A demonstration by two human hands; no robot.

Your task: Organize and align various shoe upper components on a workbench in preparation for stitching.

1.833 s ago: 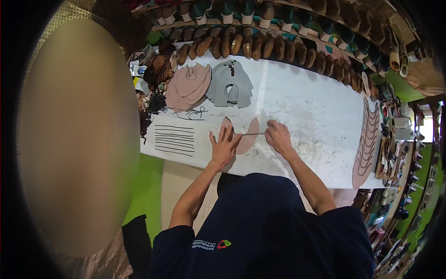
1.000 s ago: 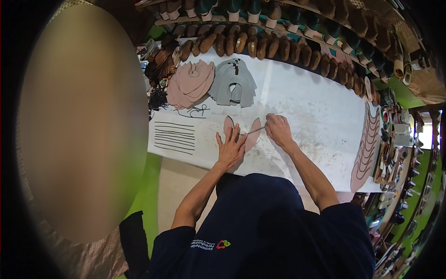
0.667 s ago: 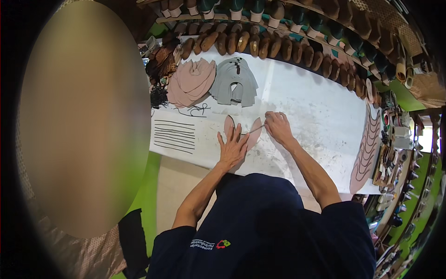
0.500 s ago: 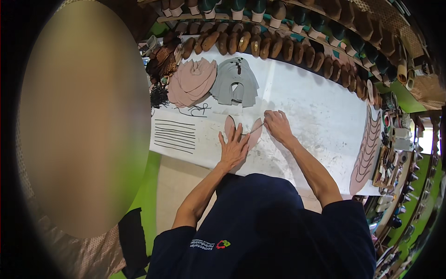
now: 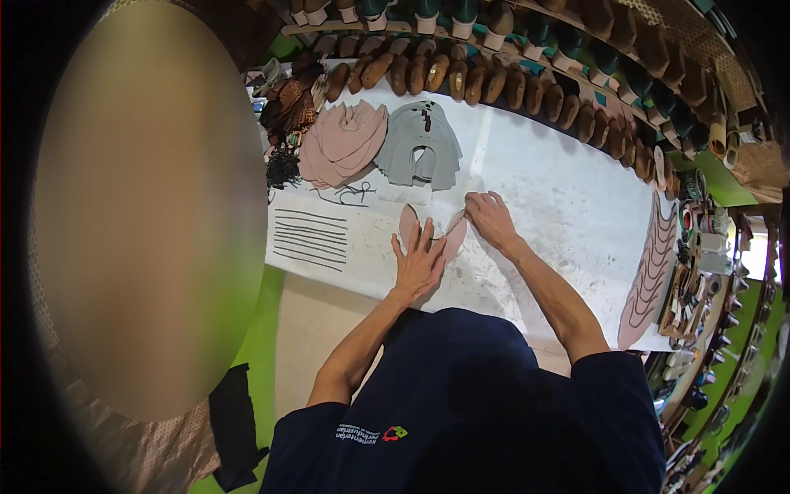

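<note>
A pink U-shaped shoe-upper piece [image 5: 453,244] lies on the white worktable before me, with a thin dark strip along its inner curve. My left hand [image 5: 420,262] rests flat on its middle, fingers spread, hiding part of it. At the tip of the right arm of the piece, my right hand [image 5: 490,217] has its fingers bent and pinched together at the end of the dark strip [image 5: 454,224]. The fingertips partly hide that end. Several loose dark strips [image 5: 309,239] lie in parallel rows to the left.
Behind the hands are a pile of pink pieces [image 5: 341,146] and a stack of grey U-shaped pieces [image 5: 419,156]. A row of overlapping pink pieces with dark edging [image 5: 648,284] lies at the table's right end. Brown shoe lasts [image 5: 494,85] line the back edge, below shelved shoes.
My right hand has shifted slightly left onto the tip of the pink piece, and the dark strip now shows along its right inner edge. My left hand stays on the piece.
</note>
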